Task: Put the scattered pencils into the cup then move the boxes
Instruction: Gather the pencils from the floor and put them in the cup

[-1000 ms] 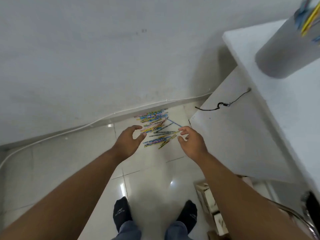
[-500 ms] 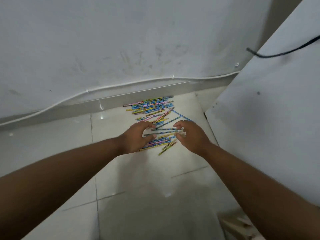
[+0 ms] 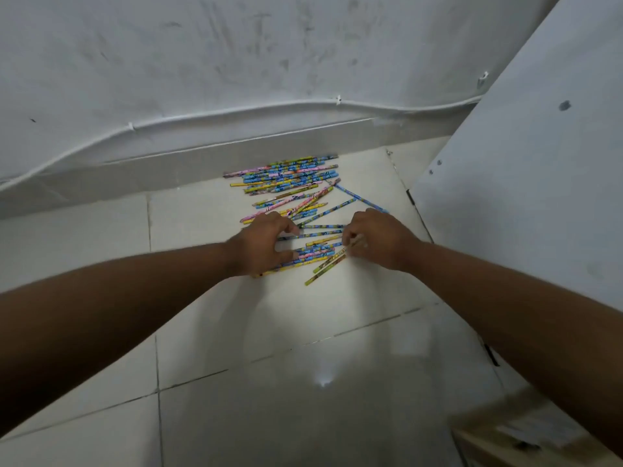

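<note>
Left hand (image 3: 266, 242): your fingers and thumb curl round one end of the near pencils (image 3: 317, 234), bunching them.
Right hand (image 3: 379, 239): your fingers curl on their opposite ends, squeezing the bundle tight for one lift.
Far pile (image 3: 290, 175): loose on the floor (image 3: 236, 332) just beyond both hands, against the wall (image 3: 236, 62).
Cup: out of sight.

A white cable (image 3: 236, 110) runs along the scuffed wall (image 3: 236, 45) above tiled floor (image 3: 269, 399).
</note>
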`<control>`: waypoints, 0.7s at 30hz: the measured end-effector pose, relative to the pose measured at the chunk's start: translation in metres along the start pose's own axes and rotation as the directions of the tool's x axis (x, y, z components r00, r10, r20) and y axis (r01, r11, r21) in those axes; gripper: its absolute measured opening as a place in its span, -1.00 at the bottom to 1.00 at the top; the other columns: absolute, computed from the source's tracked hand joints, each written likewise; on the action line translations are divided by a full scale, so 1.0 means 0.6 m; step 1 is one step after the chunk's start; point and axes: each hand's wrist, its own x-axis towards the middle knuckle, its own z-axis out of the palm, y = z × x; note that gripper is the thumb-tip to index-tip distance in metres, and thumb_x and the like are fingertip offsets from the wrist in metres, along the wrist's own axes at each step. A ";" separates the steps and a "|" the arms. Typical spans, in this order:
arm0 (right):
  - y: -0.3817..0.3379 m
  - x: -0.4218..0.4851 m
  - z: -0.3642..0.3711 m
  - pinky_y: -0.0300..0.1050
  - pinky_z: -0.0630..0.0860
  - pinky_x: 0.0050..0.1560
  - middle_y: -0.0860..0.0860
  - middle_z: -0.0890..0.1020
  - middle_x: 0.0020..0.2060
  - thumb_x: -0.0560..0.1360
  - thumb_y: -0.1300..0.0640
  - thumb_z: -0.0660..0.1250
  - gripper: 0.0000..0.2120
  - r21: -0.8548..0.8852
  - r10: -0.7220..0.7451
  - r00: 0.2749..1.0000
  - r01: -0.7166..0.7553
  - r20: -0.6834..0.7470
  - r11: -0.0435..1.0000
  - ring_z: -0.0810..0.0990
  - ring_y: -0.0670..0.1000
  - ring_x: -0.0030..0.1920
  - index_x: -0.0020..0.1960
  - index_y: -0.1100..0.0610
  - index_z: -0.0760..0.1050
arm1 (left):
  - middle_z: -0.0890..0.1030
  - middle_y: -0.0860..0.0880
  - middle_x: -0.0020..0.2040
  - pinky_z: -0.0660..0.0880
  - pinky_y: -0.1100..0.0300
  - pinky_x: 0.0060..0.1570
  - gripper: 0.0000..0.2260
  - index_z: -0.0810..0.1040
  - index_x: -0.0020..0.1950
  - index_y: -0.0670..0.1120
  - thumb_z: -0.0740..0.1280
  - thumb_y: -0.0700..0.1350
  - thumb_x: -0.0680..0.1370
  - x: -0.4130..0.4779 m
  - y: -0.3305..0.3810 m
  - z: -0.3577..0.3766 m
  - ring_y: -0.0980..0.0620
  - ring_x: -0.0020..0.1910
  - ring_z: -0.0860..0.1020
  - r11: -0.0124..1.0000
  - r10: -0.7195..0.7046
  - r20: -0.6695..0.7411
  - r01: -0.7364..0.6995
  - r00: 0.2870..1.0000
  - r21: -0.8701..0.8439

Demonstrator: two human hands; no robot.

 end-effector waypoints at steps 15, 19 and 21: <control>-0.010 0.026 0.040 -0.04 0.40 -0.14 -0.09 0.62 -0.12 0.53 0.08 0.44 -0.99 -0.200 -0.295 0.954 0.300 0.057 0.933 0.51 0.01 -0.07 -0.07 -0.01 0.63 | 0.47 0.03 0.17 0.48 0.03 0.14 -0.63 0.49 0.22 0.11 0.47 0.20 0.51 -0.019 -0.019 0.033 0.03 0.13 0.39 0.994 0.085 0.102 -0.091 0.991 0.061; 0.003 0.025 0.034 -0.04 0.37 -0.18 -0.07 0.62 -0.10 0.56 0.09 0.42 -0.99 -0.271 -0.269 0.961 0.244 -0.059 0.931 0.52 0.05 -0.09 -0.03 0.00 0.60 | 0.47 0.03 0.17 0.47 0.05 0.17 -0.53 0.49 0.23 0.12 0.50 0.29 0.44 -0.012 -0.021 0.027 0.02 0.17 0.40 0.990 0.114 0.084 -0.120 0.990 0.073; 0.009 0.019 0.045 -0.07 0.35 -0.18 -0.05 0.64 -0.10 0.53 0.08 0.43 -0.97 -0.292 -0.249 0.968 0.227 -0.040 0.929 0.56 0.07 -0.08 -0.03 -0.01 0.60 | 0.47 0.02 0.15 0.47 0.04 0.16 -0.50 0.48 0.21 0.12 0.53 0.29 0.40 -0.012 -0.021 0.025 0.00 0.15 0.40 0.991 0.101 0.086 -0.108 0.991 0.080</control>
